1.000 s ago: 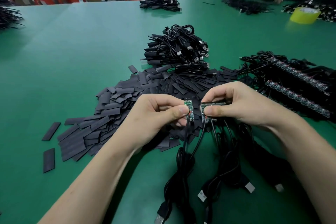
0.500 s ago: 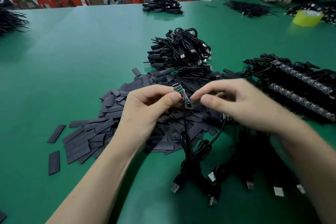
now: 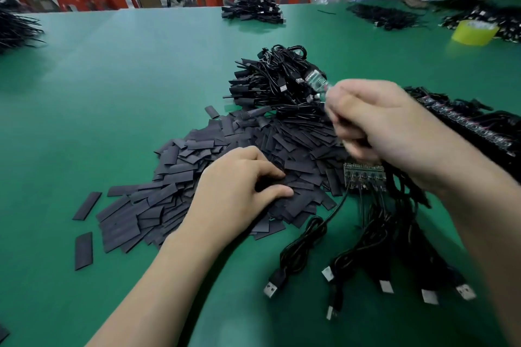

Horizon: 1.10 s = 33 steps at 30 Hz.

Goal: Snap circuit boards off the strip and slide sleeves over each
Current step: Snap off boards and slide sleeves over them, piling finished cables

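- Green table (image 3: pixel 112 93), head view: my left hand (image 3: pixel 234 194) rests curled on the pile of black sleeves (image 3: pixel 180 177); I cannot tell whether it grips one.
- My right hand (image 3: pixel 380 132), blurred and raised, pinches one circuit board (image 3: pixel 317 80).
- Beneath it lies the board strip (image 3: pixel 363 175), with cables (image 3: pixel 304 245) attached.

One head camera looks forward and down, close over the left hand (image 3: pixel 236 186) and right hand (image 3: pixel 377 127); the table (image 3: pixel 127 79) stretches beyond the fingers (image 3: pixel 272 173).
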### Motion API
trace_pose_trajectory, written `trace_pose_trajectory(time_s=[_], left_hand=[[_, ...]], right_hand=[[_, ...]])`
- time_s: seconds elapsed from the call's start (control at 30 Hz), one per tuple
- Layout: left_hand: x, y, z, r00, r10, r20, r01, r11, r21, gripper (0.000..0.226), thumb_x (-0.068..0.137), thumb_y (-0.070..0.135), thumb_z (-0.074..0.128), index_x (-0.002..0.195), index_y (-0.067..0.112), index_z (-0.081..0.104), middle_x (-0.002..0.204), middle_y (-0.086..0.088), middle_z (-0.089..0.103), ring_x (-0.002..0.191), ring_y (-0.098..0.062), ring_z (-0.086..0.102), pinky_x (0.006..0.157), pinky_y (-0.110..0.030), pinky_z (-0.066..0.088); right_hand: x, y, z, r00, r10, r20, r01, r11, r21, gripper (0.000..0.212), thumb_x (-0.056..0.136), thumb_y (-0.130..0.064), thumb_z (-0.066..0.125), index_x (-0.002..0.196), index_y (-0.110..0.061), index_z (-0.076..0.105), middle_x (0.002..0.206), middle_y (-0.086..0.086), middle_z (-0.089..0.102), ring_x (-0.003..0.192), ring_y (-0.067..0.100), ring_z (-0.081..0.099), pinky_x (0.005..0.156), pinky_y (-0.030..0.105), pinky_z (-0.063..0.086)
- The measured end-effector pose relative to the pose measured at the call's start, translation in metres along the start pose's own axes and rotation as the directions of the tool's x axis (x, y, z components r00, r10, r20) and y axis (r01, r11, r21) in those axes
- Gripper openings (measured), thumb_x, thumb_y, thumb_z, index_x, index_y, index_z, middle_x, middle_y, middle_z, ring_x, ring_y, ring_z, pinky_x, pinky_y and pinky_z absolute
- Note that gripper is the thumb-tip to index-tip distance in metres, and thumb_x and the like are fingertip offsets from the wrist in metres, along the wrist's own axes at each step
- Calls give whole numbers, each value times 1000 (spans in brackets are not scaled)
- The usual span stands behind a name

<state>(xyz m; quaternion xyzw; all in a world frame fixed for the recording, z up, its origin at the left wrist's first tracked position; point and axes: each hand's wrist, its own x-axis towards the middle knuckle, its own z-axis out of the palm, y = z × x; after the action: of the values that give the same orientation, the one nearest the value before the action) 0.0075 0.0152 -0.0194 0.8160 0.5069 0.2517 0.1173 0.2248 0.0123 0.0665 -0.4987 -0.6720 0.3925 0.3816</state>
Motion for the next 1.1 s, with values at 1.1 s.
trace_pose_trajectory(time_s=[1.1], left_hand=[[2,-8,-4,928,-153,-339,-17,894,-449,20,80,20,86,99,25,82,86,16,75,75,1,64,69,-11,43]], right_hand=[[-4,47,31,998,39,-40,-48,969,-244,40,106,-43,46,76,-20,59,50,-8,40,48,10,34,53,28,30]])
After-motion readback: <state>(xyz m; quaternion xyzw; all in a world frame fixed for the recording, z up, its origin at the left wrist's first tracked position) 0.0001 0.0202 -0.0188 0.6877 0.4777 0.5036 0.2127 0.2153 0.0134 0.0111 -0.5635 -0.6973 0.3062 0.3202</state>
